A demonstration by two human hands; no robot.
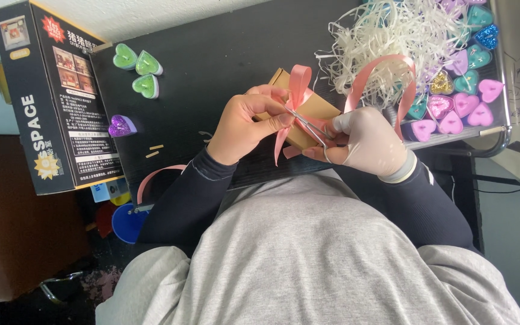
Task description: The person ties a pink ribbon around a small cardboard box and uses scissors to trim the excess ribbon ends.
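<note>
A small brown cardboard box point(317, 106) lies on the black table point(212, 66), tied with a pink ribbon point(299, 81). My bare left hand point(245, 123) rests on the box and pinches the ribbon near the knot. My right hand point(365, 143), in a white glove, holds small metal scissors point(310, 126) whose blades point at the ribbon by my left fingertips. A long loop of the same pink ribbon point(386, 61) arcs up over my right hand. The near side of the box is hidden behind both hands.
White shredded paper point(380, 36) and a tray point(501, 129) of pink, teal and purple heart candles sit at the right. Green heart candles point(139, 66) and a purple glitter heart point(120, 126) lie to the left. A tall black printed carton point(55, 102) stands at the left edge.
</note>
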